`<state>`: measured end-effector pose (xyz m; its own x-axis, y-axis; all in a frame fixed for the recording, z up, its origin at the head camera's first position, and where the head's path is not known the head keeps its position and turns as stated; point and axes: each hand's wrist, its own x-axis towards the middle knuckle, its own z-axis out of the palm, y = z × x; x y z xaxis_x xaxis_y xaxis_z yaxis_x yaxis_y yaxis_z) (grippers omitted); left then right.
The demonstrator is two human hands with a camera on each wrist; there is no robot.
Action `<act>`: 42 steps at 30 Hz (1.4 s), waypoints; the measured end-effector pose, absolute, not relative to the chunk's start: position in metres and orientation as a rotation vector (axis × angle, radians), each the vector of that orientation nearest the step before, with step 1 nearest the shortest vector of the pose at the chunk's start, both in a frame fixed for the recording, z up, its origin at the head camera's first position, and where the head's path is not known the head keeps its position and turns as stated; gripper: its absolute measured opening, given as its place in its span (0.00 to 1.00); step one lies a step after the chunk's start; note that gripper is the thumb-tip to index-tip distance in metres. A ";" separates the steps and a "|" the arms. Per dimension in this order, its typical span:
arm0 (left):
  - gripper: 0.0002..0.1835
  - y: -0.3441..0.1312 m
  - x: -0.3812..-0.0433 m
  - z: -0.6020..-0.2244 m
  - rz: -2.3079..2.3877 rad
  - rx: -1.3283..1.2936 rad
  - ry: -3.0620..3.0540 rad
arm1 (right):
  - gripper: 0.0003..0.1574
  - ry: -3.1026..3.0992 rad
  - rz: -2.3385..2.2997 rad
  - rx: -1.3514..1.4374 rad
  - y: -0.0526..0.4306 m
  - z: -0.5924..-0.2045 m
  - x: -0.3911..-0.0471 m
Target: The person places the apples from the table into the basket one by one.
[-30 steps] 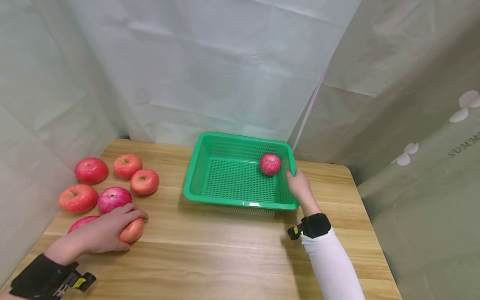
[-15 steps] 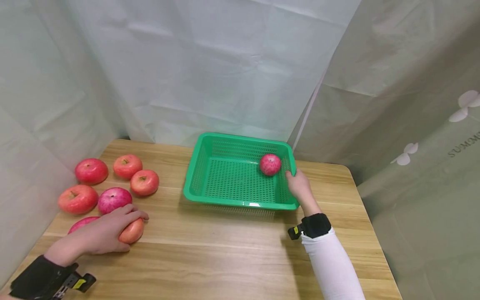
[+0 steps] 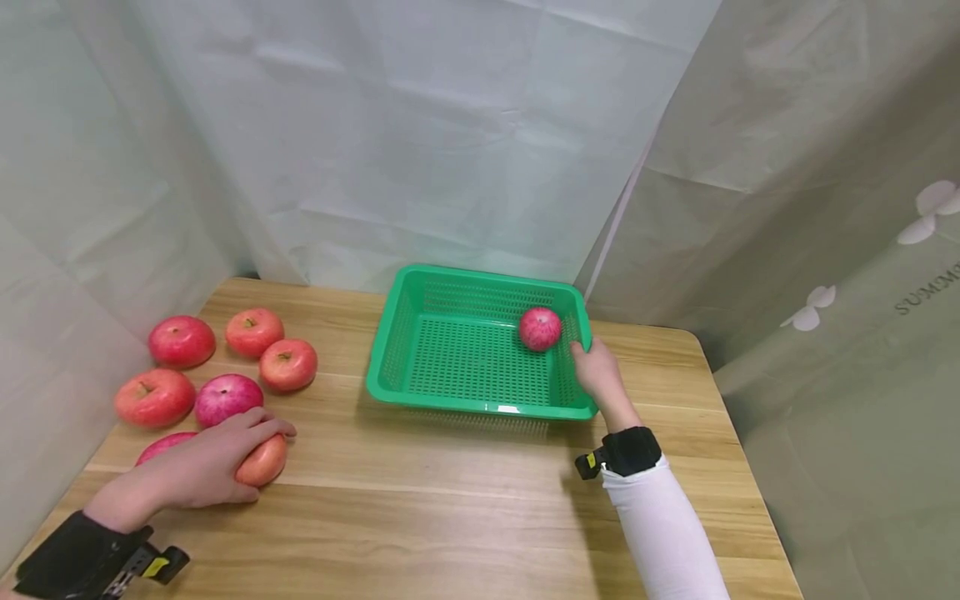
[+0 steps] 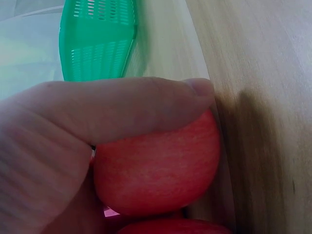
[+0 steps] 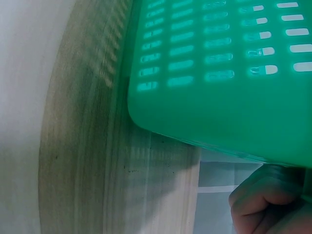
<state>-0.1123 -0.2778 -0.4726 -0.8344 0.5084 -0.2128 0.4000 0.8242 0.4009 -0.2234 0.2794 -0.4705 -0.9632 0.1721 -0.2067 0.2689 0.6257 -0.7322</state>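
Apples (image 3: 228, 398) crowd the left of the tabletop (image 3: 420, 517) in the head view: six lie loose, one partly covered by the left hand (image 3: 206, 462), which grasps a held apple (image 3: 262, 462). Well to the right stands the basket (image 3: 472, 358), with a single apple (image 3: 540, 329) near its right end, where the right hand (image 3: 600, 375) is clasped. Loading looks barely begun: one in, seven outside, counting the grasped one.

Left wrist view: the thumb (image 4: 146, 107) lies across the held apple, another just beside it. Whether it is off the wood, I cannot tell.

Right wrist view: curled fingers (image 5: 265, 200) grip the basket's edge; its inside is not clearly visible.
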 end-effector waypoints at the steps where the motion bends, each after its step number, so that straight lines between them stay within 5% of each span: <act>1: 0.41 -0.278 -0.113 -0.473 0.490 0.691 2.699 | 0.30 2.727 -1.258 0.370 0.279 -0.470 -0.223; 42: 0.41 -0.270 -0.124 -0.442 0.523 0.822 2.872 | 0.31 2.731 -1.265 0.365 0.278 -0.469 -0.222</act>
